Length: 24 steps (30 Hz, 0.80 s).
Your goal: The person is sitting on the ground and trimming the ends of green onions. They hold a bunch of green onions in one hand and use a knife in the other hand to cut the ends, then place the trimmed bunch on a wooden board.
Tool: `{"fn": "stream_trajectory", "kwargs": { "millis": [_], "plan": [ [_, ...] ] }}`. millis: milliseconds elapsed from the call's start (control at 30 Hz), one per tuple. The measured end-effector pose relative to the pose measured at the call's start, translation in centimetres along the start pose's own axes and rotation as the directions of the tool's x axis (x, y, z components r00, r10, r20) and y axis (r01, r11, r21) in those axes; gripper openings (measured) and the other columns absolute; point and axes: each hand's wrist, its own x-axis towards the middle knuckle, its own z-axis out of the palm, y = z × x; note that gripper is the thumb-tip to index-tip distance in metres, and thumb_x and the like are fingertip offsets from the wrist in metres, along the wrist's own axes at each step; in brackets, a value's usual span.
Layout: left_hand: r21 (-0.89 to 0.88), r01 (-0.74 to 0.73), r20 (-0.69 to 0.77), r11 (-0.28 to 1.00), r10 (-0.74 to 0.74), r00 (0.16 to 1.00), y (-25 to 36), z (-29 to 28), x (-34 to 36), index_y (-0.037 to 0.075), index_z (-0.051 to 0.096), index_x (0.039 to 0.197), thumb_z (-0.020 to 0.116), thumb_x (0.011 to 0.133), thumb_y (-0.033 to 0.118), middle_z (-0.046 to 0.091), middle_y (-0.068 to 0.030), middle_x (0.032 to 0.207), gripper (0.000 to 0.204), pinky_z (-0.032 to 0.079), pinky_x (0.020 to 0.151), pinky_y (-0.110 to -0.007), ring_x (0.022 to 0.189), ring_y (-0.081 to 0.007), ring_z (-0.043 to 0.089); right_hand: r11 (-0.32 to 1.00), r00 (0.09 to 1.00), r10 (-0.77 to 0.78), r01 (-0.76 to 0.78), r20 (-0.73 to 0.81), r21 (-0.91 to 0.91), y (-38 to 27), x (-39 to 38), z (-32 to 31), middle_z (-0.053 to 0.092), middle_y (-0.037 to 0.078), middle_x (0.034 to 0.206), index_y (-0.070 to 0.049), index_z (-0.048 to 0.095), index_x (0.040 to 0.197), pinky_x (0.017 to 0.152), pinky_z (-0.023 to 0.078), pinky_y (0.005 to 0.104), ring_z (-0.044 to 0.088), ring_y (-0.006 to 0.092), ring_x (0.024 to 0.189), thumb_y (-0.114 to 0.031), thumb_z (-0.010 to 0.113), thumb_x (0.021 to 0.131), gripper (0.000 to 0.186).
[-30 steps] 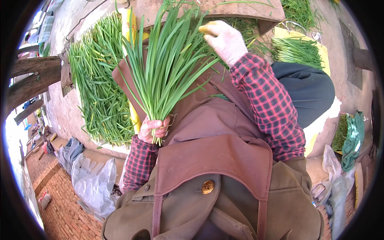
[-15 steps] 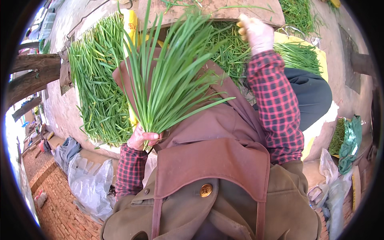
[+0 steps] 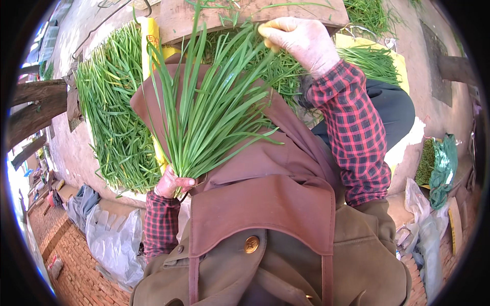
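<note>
A fanned bunch of garlic chives (image 3: 204,117) rises over my lap, its pale stem ends gripped low down by my left hand (image 3: 171,183). The thumb lies across the stems. At the upper right of the bunch, my right hand (image 3: 303,43) is closed in a pinch beside the leaf tips. What lies between its fingertips is too small to make out. The fingertips look yellowish. To the left lies a big pile of chives (image 3: 109,112), stems laid alongside one another. More loose chives (image 3: 280,71) lie beneath and behind the right hand.
A wooden board (image 3: 245,15) with scattered leaves spans the far side. Smaller chives (image 3: 372,61) lie on yellow sheeting at the right. Clear plastic bags (image 3: 115,239) rest on the brick floor at left, and a green bag (image 3: 443,171) at right. A brown apron (image 3: 260,214) covers my front.
My right hand has come left and slightly down, from above the board's edge to the leaf tips. The left hand keeps its hold on the bunch. The whole view has shifted slightly.
</note>
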Motion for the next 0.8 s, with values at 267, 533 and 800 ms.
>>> {"fn": "stream_trajectory", "kwargs": {
  "millis": [267, 533, 800],
  "plan": [
    [-0.02, 0.01, 0.017, 1.0, -0.009, 1.0, -0.3, -0.3, 0.0, 0.002, 0.059, 0.104, 0.075, 0.071, -0.002, 0.06, -0.006, 0.074, 0.037, 0.034, 0.041, -0.022, 0.046, -0.0091, 0.045, 0.993, 0.994, -0.037, 0.026, -0.098, -0.116, 0.9, 0.0, -0.7, 0.069, 0.005, 0.076, -0.01, 0.071, 0.093, 0.075, 0.05, 0.0371, 0.066, 0.0257, 0.078, -0.047, 0.054, 0.087, 0.041],
    [-0.077, 0.016, 0.058, 0.997, -0.011, 0.998, -0.1, -0.3, 0.0, 0.001, 0.058, 0.11, 0.076, 0.07, -0.001, 0.061, -0.008, 0.073, 0.044, 0.033, 0.04, -0.023, 0.045, -0.0099, 0.044, 0.906, 0.99, -0.048, 0.098, 0.131, -0.412, 1.4, 1.8, -1.6, 0.069, 0.007, 0.074, -0.011, 0.07, 0.083, 0.075, 0.05, 0.0378, 0.066, 0.0263, 0.074, -0.046, 0.05, 0.089, 0.041],
    [-0.142, 0.036, 0.093, 0.989, -0.023, 0.995, -0.1, 0.3, 0.5, -0.002, 0.056, 0.108, 0.078, 0.07, 0.008, 0.059, -0.0105, 0.069, 0.045, 0.031, 0.038, -0.021, 0.043, -0.0097, 0.043, 0.942, 0.954, 0.016, 0.087, 0.3, -0.325, 4.4, -1.3, 2.0, 0.069, 0.016, 0.094, -0.007, 0.07, 0.102, 0.083, 0.05, 0.0408, 0.065, 0.0321, 0.09, -0.042, 0.055, 0.086, 0.041]
  ]
}}
